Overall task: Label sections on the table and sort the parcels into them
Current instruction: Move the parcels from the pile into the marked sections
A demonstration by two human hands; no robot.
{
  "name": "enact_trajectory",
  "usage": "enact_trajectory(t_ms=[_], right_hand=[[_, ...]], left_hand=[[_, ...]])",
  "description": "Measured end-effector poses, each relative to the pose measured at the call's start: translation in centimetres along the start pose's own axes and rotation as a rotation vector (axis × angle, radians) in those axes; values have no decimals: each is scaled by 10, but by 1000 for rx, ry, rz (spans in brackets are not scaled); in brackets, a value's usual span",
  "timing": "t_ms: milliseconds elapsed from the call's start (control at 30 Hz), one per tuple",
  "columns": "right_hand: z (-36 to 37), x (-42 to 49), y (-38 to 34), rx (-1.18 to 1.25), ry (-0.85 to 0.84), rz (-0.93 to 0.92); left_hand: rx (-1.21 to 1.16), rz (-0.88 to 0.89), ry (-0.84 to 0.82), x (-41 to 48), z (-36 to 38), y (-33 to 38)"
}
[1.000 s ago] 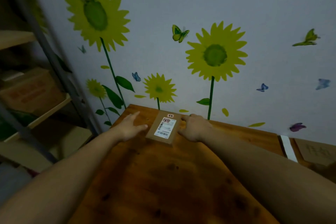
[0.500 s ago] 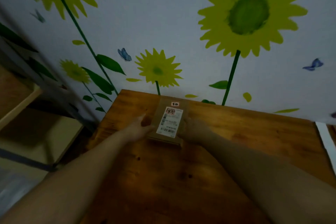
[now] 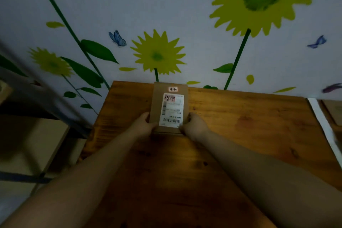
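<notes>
Both hands, left hand (image 3: 143, 123) and right hand (image 3: 194, 126), now grasp the parcel (image 3: 169, 107) by its sides. A second ago the grip was looser. It sits squared against the wall on the table (image 3: 240, 126), likely placed.

The parcel (image 3: 169, 107) is a flat brown cardboard box lying face up on the wooden table (image 3: 240, 126), its long side running away from the hands toward the table's far edge. A white shipping label (image 3: 172, 110) with a barcode near its lower end covers much of its top, and a small white sticker (image 3: 173, 89) sits beyond it. The left hand (image 3: 143, 123) and right hand (image 3: 194, 126) grip its near corners, one on each side.
</notes>
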State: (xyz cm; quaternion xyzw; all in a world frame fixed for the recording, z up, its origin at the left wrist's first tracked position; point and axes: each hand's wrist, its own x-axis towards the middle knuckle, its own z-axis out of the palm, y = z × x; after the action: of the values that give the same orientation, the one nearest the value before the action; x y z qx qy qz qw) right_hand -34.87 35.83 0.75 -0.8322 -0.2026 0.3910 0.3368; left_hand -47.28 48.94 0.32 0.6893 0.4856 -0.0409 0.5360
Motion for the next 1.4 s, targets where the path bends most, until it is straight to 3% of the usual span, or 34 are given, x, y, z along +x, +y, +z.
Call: enact_trajectory(t_ms=[267,533,667,767,833,900,967,1100,1167,1233,1300,1400], right_hand=[[-16,-78,-84,246,281,-324],[-38,-168,-120,251,501,-528],[-60,-203,-132,468,605,-596],[-70,-221,-137,563,587,-585],[-75,-230,-138,713,602,-594],[-79,-239,-140,902,606,-572],[-82,-246,-137,1032,565,-540],[-100,-264,-113,729,611,-504],[-115,-272,-100,642,492,-556],[-128,-284,-88,671,328,-582],[-135,-293,-80,748,276,-559],[-137,-300,-69,828,285,-560]], left_hand=[[-140,431,184,-78,-68,46],[-256,664,109,-165,-105,71],[-167,693,13,-200,-121,73],[-170,716,62,-219,-126,77],[-354,688,143,-230,-124,83],[-551,597,83,-241,-116,89],[-589,531,-49,-255,-103,92],[-498,587,-40,-278,-96,102],[-396,646,-2,-287,-99,111],[-439,694,84,-296,-91,121],[-616,714,139,-305,-72,131],[-615,738,34,-312,-30,139]])
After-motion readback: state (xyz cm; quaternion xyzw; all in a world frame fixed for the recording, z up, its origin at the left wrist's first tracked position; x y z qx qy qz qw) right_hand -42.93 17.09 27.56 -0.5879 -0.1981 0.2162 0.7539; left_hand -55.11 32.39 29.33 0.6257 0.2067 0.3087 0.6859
